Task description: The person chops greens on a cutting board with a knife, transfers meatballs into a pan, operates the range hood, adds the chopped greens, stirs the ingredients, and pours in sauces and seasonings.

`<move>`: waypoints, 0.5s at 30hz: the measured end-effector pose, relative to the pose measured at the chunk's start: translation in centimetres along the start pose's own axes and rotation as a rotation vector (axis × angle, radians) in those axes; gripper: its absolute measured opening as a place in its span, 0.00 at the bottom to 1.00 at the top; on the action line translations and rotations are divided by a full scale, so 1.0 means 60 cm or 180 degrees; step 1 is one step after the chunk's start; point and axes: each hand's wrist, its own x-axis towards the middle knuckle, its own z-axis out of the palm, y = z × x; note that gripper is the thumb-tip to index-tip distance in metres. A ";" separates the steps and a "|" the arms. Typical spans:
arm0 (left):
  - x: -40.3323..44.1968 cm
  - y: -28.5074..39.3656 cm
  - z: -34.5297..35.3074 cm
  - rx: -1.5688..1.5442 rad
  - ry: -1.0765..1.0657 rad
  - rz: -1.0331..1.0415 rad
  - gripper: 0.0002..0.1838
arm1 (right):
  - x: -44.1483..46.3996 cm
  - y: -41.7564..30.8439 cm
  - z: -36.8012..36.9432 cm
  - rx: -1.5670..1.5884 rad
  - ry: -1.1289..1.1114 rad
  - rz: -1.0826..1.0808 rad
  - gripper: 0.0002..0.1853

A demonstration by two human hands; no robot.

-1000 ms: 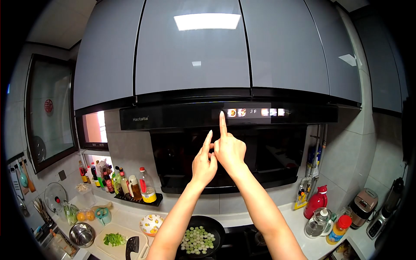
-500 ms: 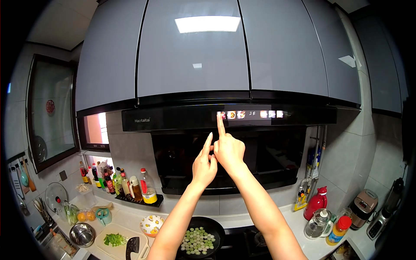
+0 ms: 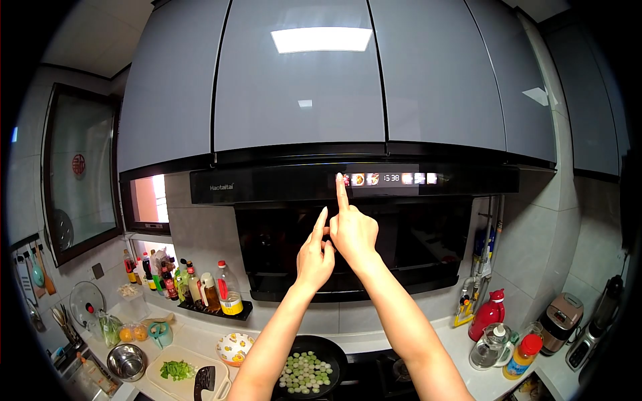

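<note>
The black range hood (image 3: 287, 186) has a lit display (image 3: 391, 178) reading 15:38 between small icons. My right hand (image 3: 354, 230) has its index finger stretched up to the leftmost icon, its other fingers curled in. Beside it, my left hand (image 3: 315, 254) points upward below the panel, its fingers apart and holding nothing, close against the right hand. Under my forearms, a black pan (image 3: 340, 364) with pale green and white slices (image 3: 306, 373) sits on the stove (image 3: 368, 367).
Grey cabinets (image 3: 294, 87) hang above. At left are bottles (image 3: 208, 291), a cutting board (image 3: 160, 384) with chopped greens (image 3: 176, 370), a black-bladed knife (image 3: 204, 381), a patterned bowl (image 3: 234, 347) and a steel bowl (image 3: 127, 361). At right stand a red flask (image 3: 488, 314), a glass kettle (image 3: 491, 347) and a rice cooker (image 3: 560, 321).
The display's middle went from OFF-like characters to 15:38. My right index fingertip has shifted slightly left and down onto the leftmost icon. My left hand has barely moved.
</note>
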 end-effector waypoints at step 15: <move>-0.017 -0.002 -0.001 0.0028 -0.0034 -0.0073 0.36 | -0.041 -0.002 0.013 0.0113 -0.0040 0.0043 0.43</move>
